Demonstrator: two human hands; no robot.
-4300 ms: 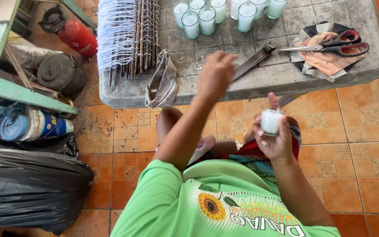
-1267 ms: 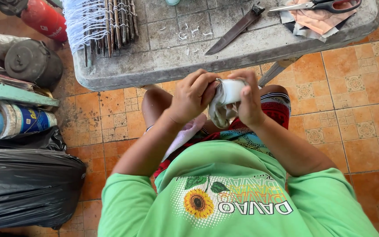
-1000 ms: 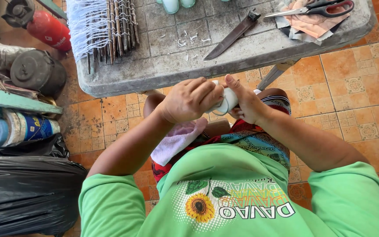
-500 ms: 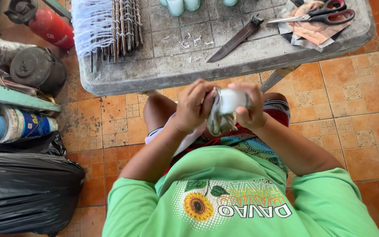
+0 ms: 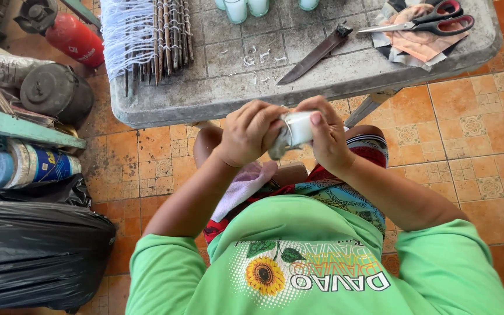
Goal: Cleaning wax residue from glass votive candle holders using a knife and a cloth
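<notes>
Both my hands meet in front of my chest, just below the table edge. My right hand [image 5: 329, 139] grips a small glass filled with white wax [image 5: 300, 127]. My left hand [image 5: 248, 132] presses a grey cloth [image 5: 277, 149] against the side of that glass. Part of the glass is hidden by my fingers. A pink cloth [image 5: 242, 188] lies on my lap under my left wrist.
A grey table [image 5: 217, 96] holds a knife [image 5: 316, 53], red-handled scissors [image 5: 436, 18] on cloth scraps, several wax-filled glasses [image 5: 237, 9] and a bundle of sticks with white strings [image 5: 147, 35]. At left stand a red cylinder [image 5: 74, 38], a dark pot [image 5: 53, 90], a can [image 5: 18, 169] and a black bag [image 5: 30, 251].
Earlier my left hand reached toward the table while my right held the glass alone. Now both hands are on the glass with the cloth, and the glass has turned slightly between them.
</notes>
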